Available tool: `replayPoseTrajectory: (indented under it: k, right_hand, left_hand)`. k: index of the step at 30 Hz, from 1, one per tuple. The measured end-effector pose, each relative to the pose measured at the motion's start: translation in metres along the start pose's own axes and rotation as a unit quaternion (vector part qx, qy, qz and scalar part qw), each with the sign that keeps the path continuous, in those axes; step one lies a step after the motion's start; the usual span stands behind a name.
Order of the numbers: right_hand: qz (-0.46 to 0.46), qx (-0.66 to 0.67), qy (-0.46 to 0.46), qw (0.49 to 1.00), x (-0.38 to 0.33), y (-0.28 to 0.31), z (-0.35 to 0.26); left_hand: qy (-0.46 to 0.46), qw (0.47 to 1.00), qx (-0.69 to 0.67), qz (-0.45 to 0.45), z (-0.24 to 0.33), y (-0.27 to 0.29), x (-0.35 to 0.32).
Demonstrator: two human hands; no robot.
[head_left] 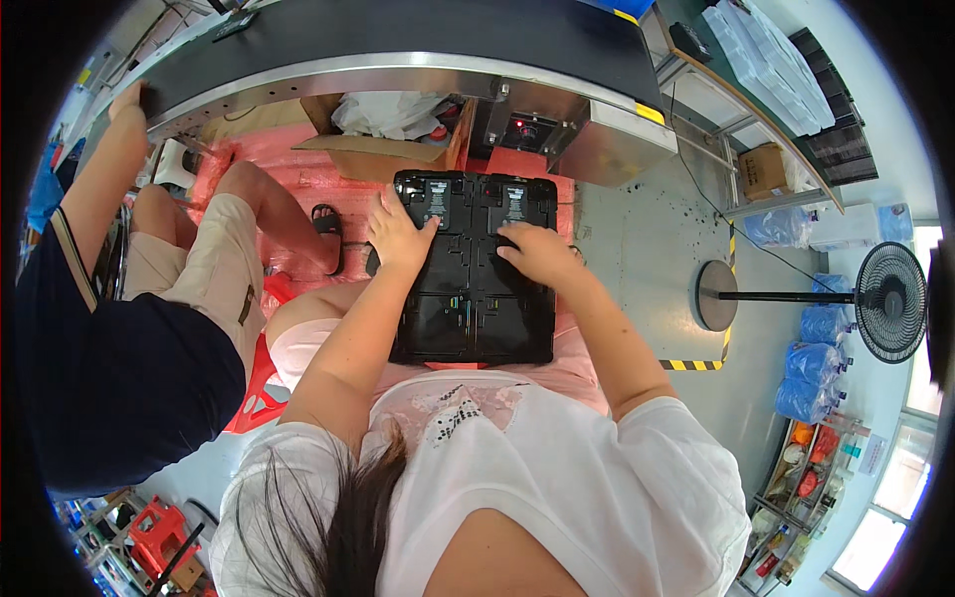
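A black plastic tray [476,328] with several shallow compartments rests on my lap. In its two far compartments lie flat black pieces with white print, a left piece [435,204] and a right piece [513,205]. My left hand [400,235] lies over the tray's left edge with fingers spread, its thumb reaching toward the left piece. My right hand [540,256] rests on the right side, fingertips just below the right piece; its fingers look loosely extended, with nothing visible in them. Small coloured bits show in the near compartments.
A black conveyor belt [418,40] crosses ahead, with an open cardboard box [388,159] of white plastic bags beneath. At my left sits another person [129,368], one hand by the belt. A standing fan [888,301], wrapped water bottles [811,383] and a shelf [796,497] stand right.
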State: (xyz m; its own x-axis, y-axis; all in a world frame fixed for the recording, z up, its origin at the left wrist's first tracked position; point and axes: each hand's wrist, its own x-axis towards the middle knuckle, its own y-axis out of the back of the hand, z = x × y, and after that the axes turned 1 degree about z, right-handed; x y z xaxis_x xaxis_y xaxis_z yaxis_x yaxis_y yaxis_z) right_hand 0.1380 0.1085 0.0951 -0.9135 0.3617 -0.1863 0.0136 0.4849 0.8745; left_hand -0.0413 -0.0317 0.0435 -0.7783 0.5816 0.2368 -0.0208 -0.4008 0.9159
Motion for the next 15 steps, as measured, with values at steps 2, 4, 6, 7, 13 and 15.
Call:
replayPoseTrajectory:
  k: [2,4,6,7,13,15]
  right_hand:
    - [-0.044,0.092,0.005,0.995,0.006,0.052,-0.024]
    - [-0.028,0.27,0.024,0.962,0.014,0.104,-0.041]
    - [0.077,0.392,0.052,0.915,0.029,0.154,-0.054]
    - [0.132,0.428,0.056,0.893,0.04,0.177,-0.058]
    - [0.534,0.118,-0.147,0.824,0.176,0.234,-0.008]
    - [0.453,0.086,-0.198,0.865,0.221,0.246,0.018]
  left_hand:
    - [0.11,0.985,-0.127,-0.045,-0.021,-0.024,-0.002]
    - [0.114,0.976,-0.17,-0.071,-0.027,-0.023,-0.001]
    - [0.116,0.965,-0.215,-0.093,-0.033,-0.022,-0.002]
    - [0.095,0.969,-0.215,-0.076,-0.035,-0.024,-0.004]
    - [-0.11,0.966,-0.223,0.076,-0.032,0.047,0.057]
    - [-0.169,0.947,-0.253,0.104,-0.022,0.091,0.089]
